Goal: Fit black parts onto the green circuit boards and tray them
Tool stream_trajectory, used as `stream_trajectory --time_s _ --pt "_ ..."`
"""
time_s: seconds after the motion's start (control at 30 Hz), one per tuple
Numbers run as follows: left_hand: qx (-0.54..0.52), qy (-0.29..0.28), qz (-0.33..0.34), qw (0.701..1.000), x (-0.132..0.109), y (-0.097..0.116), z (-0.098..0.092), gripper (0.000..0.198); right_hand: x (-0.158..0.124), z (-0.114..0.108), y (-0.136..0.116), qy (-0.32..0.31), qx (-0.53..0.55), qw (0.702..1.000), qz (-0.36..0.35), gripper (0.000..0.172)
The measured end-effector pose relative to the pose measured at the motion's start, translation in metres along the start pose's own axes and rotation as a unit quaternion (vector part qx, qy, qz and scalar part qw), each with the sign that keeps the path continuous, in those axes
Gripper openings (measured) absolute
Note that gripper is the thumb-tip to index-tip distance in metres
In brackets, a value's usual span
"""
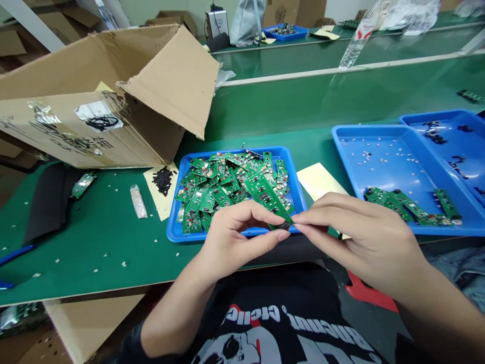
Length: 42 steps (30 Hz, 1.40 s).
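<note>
Gripping one green circuit board by its near end, the left hand pinches it between thumb and finger above the near rim of the middle tray, close to the desk's near edge. The right hand brings its thumb and fingertips to the board's near right corner; whether they grip it cannot be told.

Writing is scarce: a large open carton toward the desk's far left corner bears handwritten black Chinese characters, hard to read, and a white label scribbled over in black. The shirt carries upside-down lettering, not surely legible. A clear bottle beyond the desk has a red-and-white label, too small to read.

Four blue trays show. The middle one holds a heap of boards, too many to count. The right tray has several boards along its near side and scattered white bits; the far-right tray holds black parts; the back tray holds a pile of small parts.

Two yellow sheets flank the middle tray: the left sheet under a pile of black pieces, the right sheet partly behind the right hand.
</note>
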State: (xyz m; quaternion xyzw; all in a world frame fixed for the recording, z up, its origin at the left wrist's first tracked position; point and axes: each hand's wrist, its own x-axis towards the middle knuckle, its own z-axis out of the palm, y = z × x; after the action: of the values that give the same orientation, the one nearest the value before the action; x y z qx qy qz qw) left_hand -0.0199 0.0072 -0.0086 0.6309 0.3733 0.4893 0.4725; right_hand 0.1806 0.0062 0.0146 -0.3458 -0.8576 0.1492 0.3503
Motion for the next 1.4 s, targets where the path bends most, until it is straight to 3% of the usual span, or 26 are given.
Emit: stream_trajectory --time_s 0.17,0.3,0.47,0.57,0.7,0.8,0.93,1.2,1.4 --pt "0.011 -0.001 -0.002 1.000 0.000 0.001 -0.002 0.008 0.001 0.000 -0.004 0.031 -0.007 0.999 0.002 0.010" --pt "0.009 -0.070 -0.016 0.997 0.004 0.001 -0.008 0.006 0.000 0.001 -0.005 0.036 -0.063 0.997 -0.032 0.012" --pt "0.051 -0.153 0.000 0.987 0.012 0.007 -0.015 0.005 0.001 -0.001 -0.003 -0.003 -0.091 0.994 -0.056 0.014" --pt "0.007 -0.180 -0.017 0.983 0.016 0.011 -0.017 0.012 0.002 -0.001 -0.002 0.003 -0.067 0.996 -0.056 0.016" --pt "-0.026 -0.190 -0.040 0.981 0.020 0.017 -0.018 0.033 0.001 0.000 -0.002 0.013 -0.099 0.995 -0.026 0.032" --pt "-0.031 -0.191 -0.012 0.981 0.022 0.019 -0.016 0.039 0.001 0.002 -0.004 0.032 -0.077 0.996 -0.034 0.023" --pt "-0.055 -0.154 0.024 0.986 0.021 0.016 -0.009 0.028 0.005 0.003 -0.007 0.067 -0.049 0.995 -0.063 0.014" --pt "-0.043 -0.004 0.117 0.992 0.017 -0.006 0.013 0.024 0.008 0.007 -0.007 0.121 -0.030 0.992 -0.034 0.016" --pt "-0.066 0.028 0.158 0.985 0.019 -0.008 0.014 0.027 0.007 0.007 -0.009 0.114 -0.003 0.993 0.014 0.015"
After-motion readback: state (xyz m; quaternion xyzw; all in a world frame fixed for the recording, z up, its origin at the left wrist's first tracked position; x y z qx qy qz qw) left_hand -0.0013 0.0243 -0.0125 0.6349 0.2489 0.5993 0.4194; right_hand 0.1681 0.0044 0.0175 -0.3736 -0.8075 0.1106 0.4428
